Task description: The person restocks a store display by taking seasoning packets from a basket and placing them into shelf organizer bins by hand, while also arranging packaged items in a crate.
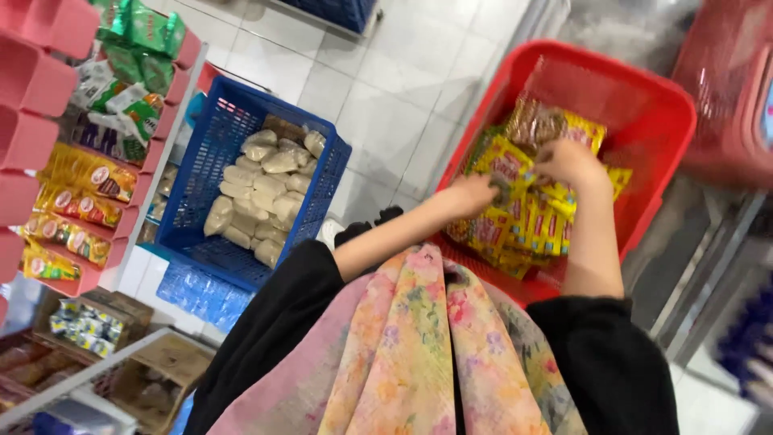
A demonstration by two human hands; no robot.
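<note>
Both hands are seen inside the red basket (pixel 644 121) at the right of the scene, on the heap of yellow packets (pixel 523 217). The left hand (pixel 473 193) is laid on the left side of the heap, and its fingers are curled down onto a packet; whether a packet is truly gripped cannot be told. The right hand (pixel 568 161) is placed a little farther away, and its fingers are bent around the top of one packet near the far end of the heap.

The packets are stacked close together, standing on edge. Their long sides are mostly turned from near to far, a bit slanted. They are flat and shiny, yellow with red patches, and a few brownish ones are seen at the far end.

To the left, a blue crate (pixel 201 169) with pale bags (pixel 258 189) is set on the white tiled floor (pixel 386 97). At the far left, pink shelves (pixel 32 80) are filled with green and yellow packs.
</note>
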